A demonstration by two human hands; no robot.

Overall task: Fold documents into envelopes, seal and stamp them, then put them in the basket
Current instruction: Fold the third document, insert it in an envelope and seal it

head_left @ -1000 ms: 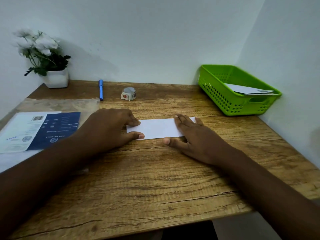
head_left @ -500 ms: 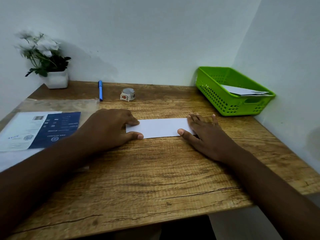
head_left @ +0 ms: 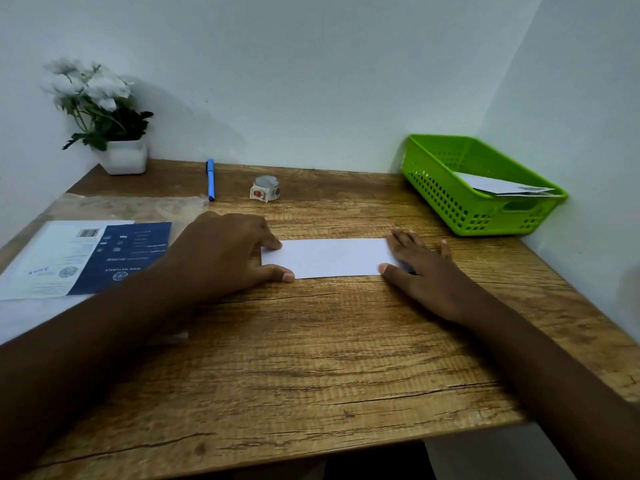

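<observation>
I see the folded paper [head_left: 329, 258] lying flat mid-table, left hand [head_left: 221, 254] and right hand [head_left: 426, 268] pressing its ends, each grip flat with fingers apart. Envelopes [head_left: 502, 187] lie in the basket [head_left: 460, 206]. Stamp roll [head_left: 265, 188] untouched; enveloping, sealing and stamping remain, I judge.

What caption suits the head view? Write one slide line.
Both hands, left and right, press a folded white paper flat beside a green basket.

A wooden desk [head_left: 311, 358] fills a pale-walled corner.
</observation>
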